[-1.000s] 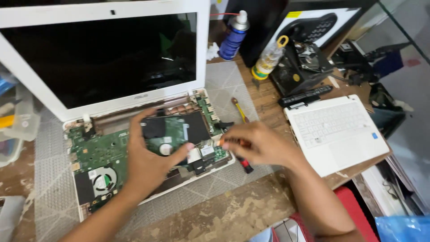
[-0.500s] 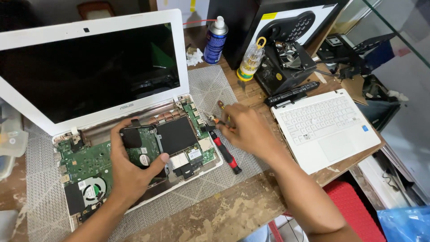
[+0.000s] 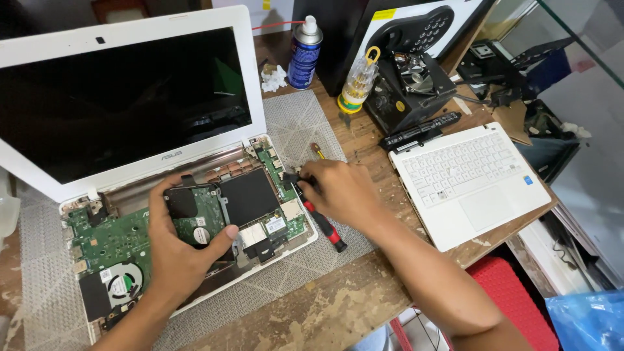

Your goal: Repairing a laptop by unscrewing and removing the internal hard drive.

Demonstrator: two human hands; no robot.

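Low in the frame my left hand [image 3: 179, 250] lies flat on the green circuit board [image 3: 117, 237] of the open white laptop [image 3: 156, 195]. Its fingers curl over a small drive [image 3: 195, 208], and the thumb presses its right edge. A round fan [image 3: 120, 286] sits at the lower left of the board.

Near the middle, my right hand [image 3: 341, 192] is closed around a red and black screwdriver [image 3: 322, 224]. The tip end is at the laptop's right edge, and the handle points to the lower right.

The laptop rests on a grey mat [image 3: 299, 123] on the worn wooden desk [image 3: 325, 312]. A white keyboard cover [image 3: 468, 182] lies at the right.

Farther up stand a blue spray can [image 3: 304, 55] and a small yellow bottle [image 3: 357, 84].
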